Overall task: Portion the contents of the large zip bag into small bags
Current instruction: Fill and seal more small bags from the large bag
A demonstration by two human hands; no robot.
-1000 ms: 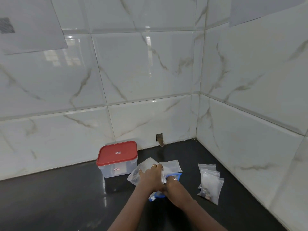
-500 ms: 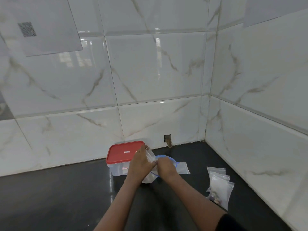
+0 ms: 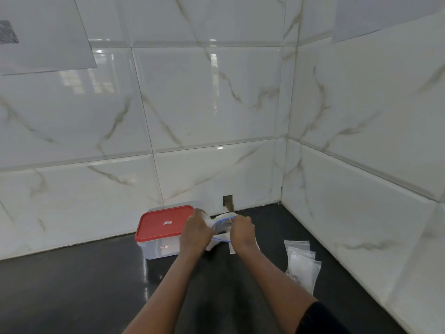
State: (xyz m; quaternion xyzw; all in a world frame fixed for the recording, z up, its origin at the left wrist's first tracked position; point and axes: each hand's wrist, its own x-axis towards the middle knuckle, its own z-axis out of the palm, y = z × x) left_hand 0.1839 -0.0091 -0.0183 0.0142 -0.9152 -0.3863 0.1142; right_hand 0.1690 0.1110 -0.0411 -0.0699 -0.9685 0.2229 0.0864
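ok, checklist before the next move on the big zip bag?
1. Left hand grips large clear blue-zip plastic bag: ok.
2. Right hand grips its opposite rim: ok.
3. Bag mouth pulled open: ok, the blue seal looks spread.
4. Contents reachable: cannot tell, hidden by the hands.
5. Small clear plastic bags stacked on black counter, to the right, apart from the hands: ok.
6. Red-lidded clear plastic box has its lid on, beside the left hand: ok.
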